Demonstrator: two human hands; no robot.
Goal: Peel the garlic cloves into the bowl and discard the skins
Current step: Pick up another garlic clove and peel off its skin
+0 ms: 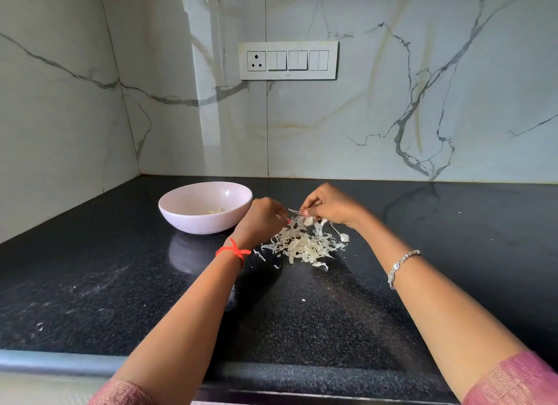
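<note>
Fingertips of left hand (pixel 262 220) hidden behind its own knuckles, grip unclear. That hand also covers the right end of the bowl (pixel 193 220) rim. Pinching fingers of right hand (pixel 329 205) hide most of the garlic clove (pixel 308 221). The pale pieces (pixel 216 211) in the bowl are too small to count. Pink sleeves (pixel 513 380) cut off at bottom edge.

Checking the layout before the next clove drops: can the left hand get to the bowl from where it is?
Probably yes: the left hand is right beside the bowl, nothing stands between them, and the bowl's top is open.
</note>
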